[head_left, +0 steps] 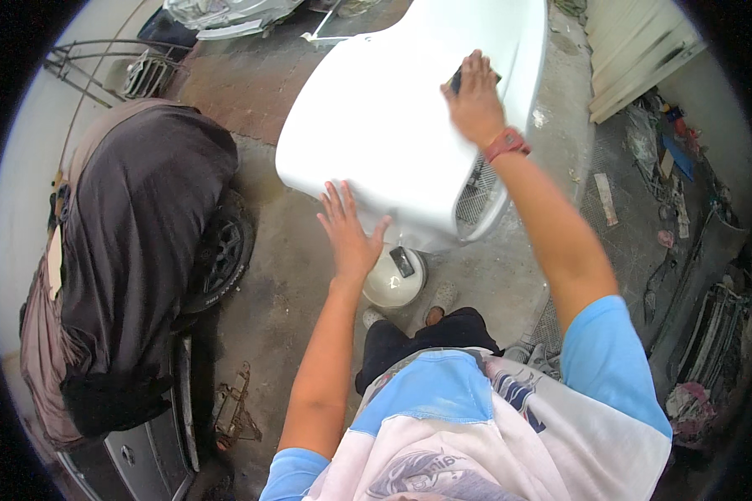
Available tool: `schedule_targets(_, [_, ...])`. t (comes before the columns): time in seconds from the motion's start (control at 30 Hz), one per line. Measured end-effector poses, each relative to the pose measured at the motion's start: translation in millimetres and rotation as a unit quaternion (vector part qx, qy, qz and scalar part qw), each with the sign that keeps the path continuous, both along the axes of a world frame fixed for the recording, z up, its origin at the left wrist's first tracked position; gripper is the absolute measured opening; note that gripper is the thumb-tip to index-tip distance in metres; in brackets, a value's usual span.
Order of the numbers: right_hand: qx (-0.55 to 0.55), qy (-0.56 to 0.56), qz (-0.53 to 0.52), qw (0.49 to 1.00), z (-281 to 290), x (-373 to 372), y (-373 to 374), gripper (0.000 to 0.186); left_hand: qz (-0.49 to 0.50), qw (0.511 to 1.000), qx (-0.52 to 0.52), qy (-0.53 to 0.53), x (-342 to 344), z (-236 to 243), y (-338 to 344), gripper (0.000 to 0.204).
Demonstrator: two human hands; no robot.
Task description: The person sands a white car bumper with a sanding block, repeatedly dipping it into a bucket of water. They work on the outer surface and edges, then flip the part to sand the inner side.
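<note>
A large white curved car body panel (376,108), apparently a bumper, stands in front of me with a mesh-lined opening near its lower right. My right hand (478,104) lies over a small dark pad (456,81) and presses it on the panel's upper right; most of the pad is hidden under the fingers. Against the panel's near lower edge rests my left hand (351,238), fingers spread, holding nothing. Below it, a white bucket (384,290) stands by my feet, and a dark rectangular piece (402,262) shows at its rim.
To the left is a dark-cloth-covered car (142,209) with an exposed wheel (221,250). A rusty metal bracket (237,409) lies on the floor. Along the right wall are scattered scraps and car parts (710,334); a pale corrugated panel (635,50) leans at the upper right.
</note>
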State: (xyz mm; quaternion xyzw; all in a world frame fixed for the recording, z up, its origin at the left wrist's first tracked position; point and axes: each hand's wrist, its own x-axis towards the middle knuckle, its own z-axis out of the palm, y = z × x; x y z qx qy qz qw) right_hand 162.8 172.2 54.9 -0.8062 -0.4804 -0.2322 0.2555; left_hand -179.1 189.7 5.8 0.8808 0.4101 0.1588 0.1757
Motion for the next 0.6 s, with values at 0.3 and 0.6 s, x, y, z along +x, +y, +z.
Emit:
schedule_targets(0.3, [-0.108,0.085,0.281,0.95,-16,-111,9,0.068,0.024,0.997,-0.069,0.0,-18,21,111,0.085])
schedule_targets(0.6, [-0.114,-0.082,-0.032,0.99,-9,-145,97,0.072,-0.109,0.965,-0.219,-0.091,-46,16,152,0.078])
